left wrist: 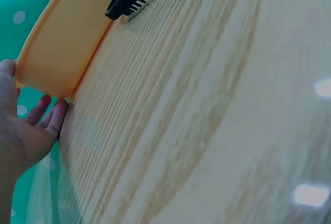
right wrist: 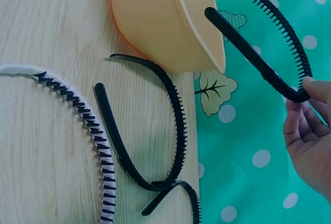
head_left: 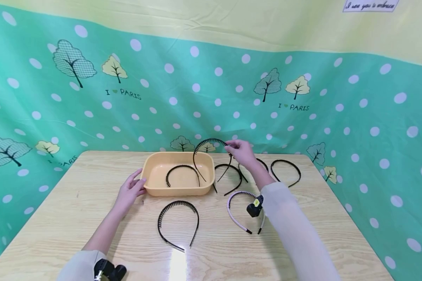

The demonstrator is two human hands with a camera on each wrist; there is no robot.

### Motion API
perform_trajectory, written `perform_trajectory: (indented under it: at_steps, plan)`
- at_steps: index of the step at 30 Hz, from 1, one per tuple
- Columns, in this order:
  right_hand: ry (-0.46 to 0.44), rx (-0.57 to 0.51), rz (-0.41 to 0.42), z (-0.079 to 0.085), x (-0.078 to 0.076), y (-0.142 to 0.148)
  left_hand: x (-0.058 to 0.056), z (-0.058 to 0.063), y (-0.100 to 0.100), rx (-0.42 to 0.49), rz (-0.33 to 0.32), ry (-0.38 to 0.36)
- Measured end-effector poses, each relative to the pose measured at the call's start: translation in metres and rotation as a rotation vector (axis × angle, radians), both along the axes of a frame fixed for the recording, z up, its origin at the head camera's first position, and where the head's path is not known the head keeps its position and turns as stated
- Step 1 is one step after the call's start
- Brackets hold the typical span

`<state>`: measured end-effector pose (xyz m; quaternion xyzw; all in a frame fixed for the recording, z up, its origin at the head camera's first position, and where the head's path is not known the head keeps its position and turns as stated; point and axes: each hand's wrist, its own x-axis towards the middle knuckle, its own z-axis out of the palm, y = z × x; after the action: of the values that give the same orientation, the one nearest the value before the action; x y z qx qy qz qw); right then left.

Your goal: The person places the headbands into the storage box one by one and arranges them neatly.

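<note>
In the head view my right hand (head_left: 242,152) holds a black toothed headband (head_left: 211,140) up in the air, over the right end of a pale orange plastic basin (head_left: 179,192). The right wrist view shows thumb and fingers pinching this headband (right wrist: 289,38) by its side. Inside the basin lies another black headband (head_left: 181,166). My left hand (head_left: 129,191) rests against the basin's left end, its fingers spread and only loosely bent. From the left wrist, these fingers (left wrist: 58,115) touch the basin's outer wall near the table.
A black headband (head_left: 179,202) lies in front of the basin, and a lilac one (head_left: 232,212) with black tips lies front right. More black headbands (head_left: 240,181) lie right of the basin, one (head_left: 299,171) farthest right. A patterned green cloth (head_left: 218,86) hangs behind the wooden table (head_left: 91,187).
</note>
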<state>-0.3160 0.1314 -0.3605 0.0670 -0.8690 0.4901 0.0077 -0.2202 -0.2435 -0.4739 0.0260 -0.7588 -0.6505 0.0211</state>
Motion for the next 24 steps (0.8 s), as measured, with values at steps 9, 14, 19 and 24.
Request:
perform_trajectory:
  at_steps: [9,14,19,24]
  plan:
    - [0.014,0.004,-0.005,-0.002,-0.005,-0.007,-0.002,-0.001,0.000,-0.003,0.007,-0.002]
    - [0.038,-0.013,-0.010,-0.004,-0.006,-0.010,-0.002,-0.002,0.000,-0.002,0.007,0.000]
    - [0.056,-0.044,-0.009,-0.006,-0.006,-0.014,-0.002,-0.002,0.000,0.002,0.009,0.000]
    - [0.040,-0.069,-0.017,-0.009,-0.006,-0.019,-0.002,-0.002,0.001,0.005,0.009,0.005]
